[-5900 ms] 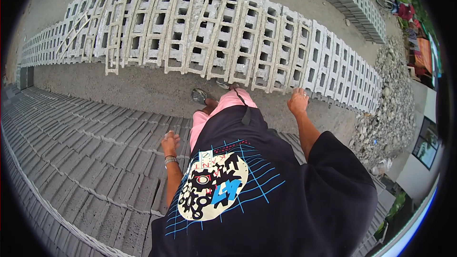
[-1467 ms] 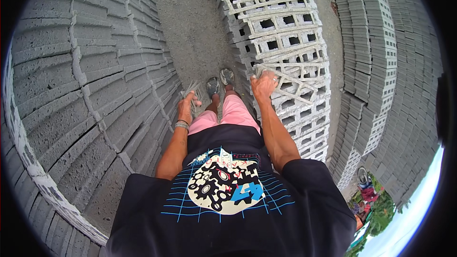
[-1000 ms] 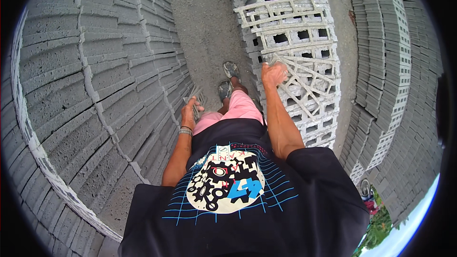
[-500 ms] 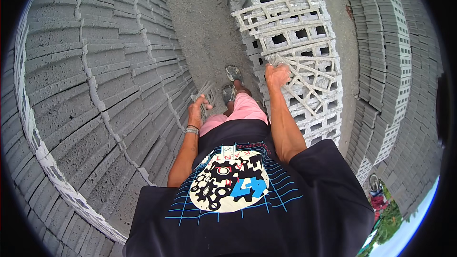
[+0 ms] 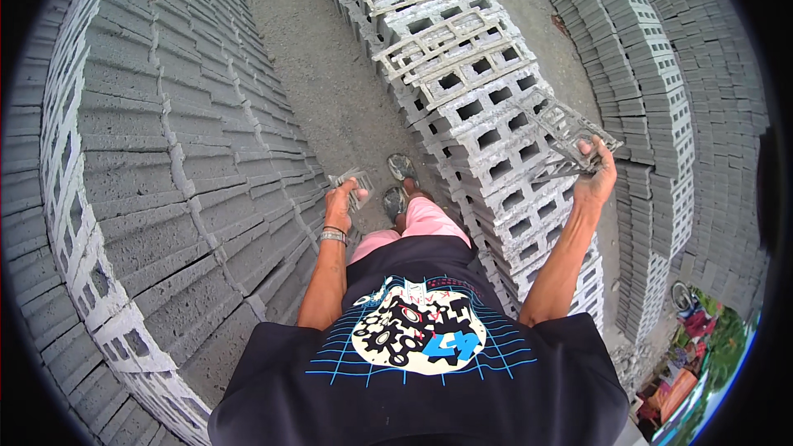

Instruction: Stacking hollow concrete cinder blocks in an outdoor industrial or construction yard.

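Grey lattice frame [image 5: 568,134], a flat openwork piece of the same concrete colour as the blocks, is lifted in the right hand [image 5: 596,180], whose fingers are curled tight round its lower corner; it tilts above the near end of the long row of hollow blocks [image 5: 487,116], and whether its far edge touches the row cannot be told. 2 more flat frames [image 5: 442,37] lie on top of that row further up. On the other side, the left hand [image 5: 339,202] is closed on a small grey fragment [image 5: 353,186], held out over the bare concrete ground [image 5: 330,83] just beside the stacked solid blocks [image 5: 157,165]. That hand's wrist carries a band [image 5: 333,236]. Between the 2 hands the person's pink trousers [image 5: 417,223] and 2 shoes [image 5: 398,182] show, standing in the narrow lane between the stacks. A dark shirt with a round printed design [image 5: 421,339] fills the lower middle. Further stacks of grey blocks [image 5: 677,74] rise at the right, well apart from the hands.
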`<action>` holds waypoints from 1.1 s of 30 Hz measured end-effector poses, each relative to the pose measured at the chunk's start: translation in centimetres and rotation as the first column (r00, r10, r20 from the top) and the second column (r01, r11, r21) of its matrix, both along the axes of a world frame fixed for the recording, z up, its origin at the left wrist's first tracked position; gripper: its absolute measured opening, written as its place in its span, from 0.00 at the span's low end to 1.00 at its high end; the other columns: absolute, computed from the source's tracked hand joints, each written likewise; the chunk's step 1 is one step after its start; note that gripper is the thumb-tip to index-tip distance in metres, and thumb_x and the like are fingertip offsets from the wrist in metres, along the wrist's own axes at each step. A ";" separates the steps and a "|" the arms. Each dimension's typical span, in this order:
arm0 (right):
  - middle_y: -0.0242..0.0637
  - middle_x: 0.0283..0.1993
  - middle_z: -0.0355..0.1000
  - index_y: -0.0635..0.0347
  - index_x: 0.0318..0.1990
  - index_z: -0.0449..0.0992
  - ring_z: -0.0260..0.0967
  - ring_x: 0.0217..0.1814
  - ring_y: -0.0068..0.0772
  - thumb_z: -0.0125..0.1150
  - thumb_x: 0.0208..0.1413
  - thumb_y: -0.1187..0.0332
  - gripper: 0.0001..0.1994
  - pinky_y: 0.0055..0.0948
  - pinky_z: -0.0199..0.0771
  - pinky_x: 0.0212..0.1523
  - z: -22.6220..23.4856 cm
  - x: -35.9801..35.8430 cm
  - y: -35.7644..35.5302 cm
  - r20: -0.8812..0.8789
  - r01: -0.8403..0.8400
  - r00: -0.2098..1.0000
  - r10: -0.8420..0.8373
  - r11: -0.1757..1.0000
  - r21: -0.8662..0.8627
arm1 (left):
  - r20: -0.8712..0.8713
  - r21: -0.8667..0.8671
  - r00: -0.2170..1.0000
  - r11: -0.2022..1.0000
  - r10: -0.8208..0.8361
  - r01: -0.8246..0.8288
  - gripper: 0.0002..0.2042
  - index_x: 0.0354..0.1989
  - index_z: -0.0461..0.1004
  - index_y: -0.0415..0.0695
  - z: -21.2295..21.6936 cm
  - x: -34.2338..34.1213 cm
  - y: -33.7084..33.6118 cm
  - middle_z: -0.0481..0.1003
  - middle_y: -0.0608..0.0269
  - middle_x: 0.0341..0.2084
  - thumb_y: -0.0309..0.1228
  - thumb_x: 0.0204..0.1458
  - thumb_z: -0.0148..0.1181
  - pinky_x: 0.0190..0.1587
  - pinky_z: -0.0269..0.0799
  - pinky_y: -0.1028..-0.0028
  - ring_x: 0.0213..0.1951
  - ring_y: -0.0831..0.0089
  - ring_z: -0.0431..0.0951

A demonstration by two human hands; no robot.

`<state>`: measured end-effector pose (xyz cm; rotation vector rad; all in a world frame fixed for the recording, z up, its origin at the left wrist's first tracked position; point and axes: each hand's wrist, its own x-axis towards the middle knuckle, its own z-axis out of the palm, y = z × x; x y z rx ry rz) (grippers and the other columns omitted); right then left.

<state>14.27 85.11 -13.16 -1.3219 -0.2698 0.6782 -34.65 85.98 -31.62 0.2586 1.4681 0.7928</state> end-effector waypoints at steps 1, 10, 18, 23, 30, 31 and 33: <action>0.39 0.31 0.76 0.70 0.40 0.77 0.76 0.35 0.35 0.61 0.56 0.71 0.09 0.31 0.75 0.45 0.1 0.6 -1.4 -0.076 -0.026 0.997 0.032 0.996 0.083 | -0.003 -0.002 1.000 1.000 -0.001 0.001 0.09 0.34 0.78 0.39 0.1 -0.1 0.1 0.80 0.58 0.26 0.33 0.51 0.64 0.32 0.76 0.70 0.28 0.68 0.81; 0.46 0.32 0.80 0.69 0.38 0.79 0.80 0.42 0.45 0.62 0.56 0.70 0.09 0.38 0.77 0.52 -0.8 2.2 -9.0 -0.203 -0.047 0.975 0.089 0.978 0.202 | 0.003 0.078 1.000 0.997 -0.026 0.026 0.10 0.37 0.78 0.38 0.6 0.0 0.0 0.79 0.59 0.29 0.31 0.50 0.64 0.31 0.77 0.70 0.28 0.66 0.82; 0.41 0.31 0.80 0.68 0.39 0.78 0.80 0.37 0.42 0.63 0.57 0.69 0.09 0.40 0.78 0.49 -0.4 2.6 -9.0 -0.205 -0.013 0.978 0.030 0.996 0.085 | -0.054 0.094 0.996 0.993 -0.072 0.077 0.11 0.36 0.77 0.38 2.5 0.7 -0.8 0.79 0.59 0.28 0.34 0.52 0.65 0.29 0.76 0.69 0.26 0.66 0.81; 0.44 0.37 0.79 0.69 0.42 0.77 0.80 0.40 0.40 0.64 0.58 0.70 0.10 0.39 0.81 0.48 1.1 3.0 -9.8 -0.247 -0.019 0.969 0.026 0.999 0.030 | -0.047 0.097 0.999 0.995 0.023 -0.018 0.13 0.31 0.77 0.37 3.8 1.7 -1.0 0.79 0.54 0.23 0.36 0.51 0.66 0.28 0.77 0.69 0.23 0.65 0.80; 0.33 0.27 0.71 0.67 0.40 0.74 0.71 0.27 0.26 0.60 0.62 0.72 0.06 0.31 0.79 0.38 2.9 5.1 -14.4 -0.361 0.274 0.907 -0.214 0.954 0.122 | -0.102 0.077 0.991 0.992 -0.087 0.095 0.11 0.33 0.75 0.39 5.5 2.5 1.0 0.78 0.57 0.23 0.35 0.54 0.64 0.27 0.78 0.68 0.23 0.65 0.80; 0.32 0.27 0.70 0.67 0.39 0.74 0.70 0.26 0.26 0.61 0.62 0.72 0.06 0.32 0.79 0.37 3.4 5.4 -16.0 -0.367 0.271 0.910 -0.192 0.946 0.177 | -0.114 0.107 0.990 0.989 -0.089 0.101 0.12 0.33 0.75 0.37 5.6 2.8 1.2 0.79 0.55 0.23 0.35 0.53 0.64 0.26 0.77 0.68 0.23 0.66 0.79; 0.32 0.26 0.69 0.68 0.39 0.74 0.68 0.26 0.26 0.62 0.62 0.71 0.07 0.31 0.78 0.36 5.4 4.3 -16.6 -0.343 0.343 0.897 -0.278 0.928 0.146 | -0.102 0.122 0.987 0.984 -0.121 0.133 0.12 0.33 0.75 0.37 5.1 2.6 1.7 0.78 0.57 0.25 0.35 0.54 0.65 0.28 0.76 0.68 0.24 0.66 0.79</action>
